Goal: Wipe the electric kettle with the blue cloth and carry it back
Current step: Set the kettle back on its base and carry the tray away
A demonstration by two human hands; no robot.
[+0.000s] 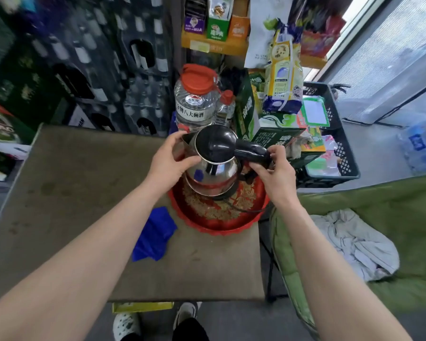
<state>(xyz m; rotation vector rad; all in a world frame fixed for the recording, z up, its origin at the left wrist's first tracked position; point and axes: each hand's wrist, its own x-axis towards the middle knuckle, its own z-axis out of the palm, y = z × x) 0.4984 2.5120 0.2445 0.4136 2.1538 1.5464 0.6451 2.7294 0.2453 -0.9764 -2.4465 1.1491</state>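
A steel electric kettle (pixel 213 177) with a black lid and black handle stands on a red patterned tray (pixel 221 217) at the table's far right corner. My right hand (pixel 272 171) grips the kettle's black handle. My left hand (pixel 171 157) holds the kettle's upper body near the spout, thumb against the rim. The blue cloth (pixel 154 235) lies crumpled on the table just left of the tray, near my left forearm, with neither hand on it.
The brown table (pixel 84 205) has its edge close behind the kettle. A large clear jug with a red cap (pixel 196 99) and green boxes (pixel 268 134) stand behind. A black crate (pixel 340 148) sits right; a green chair with grey cloth (pixel 359 242) is at near right.
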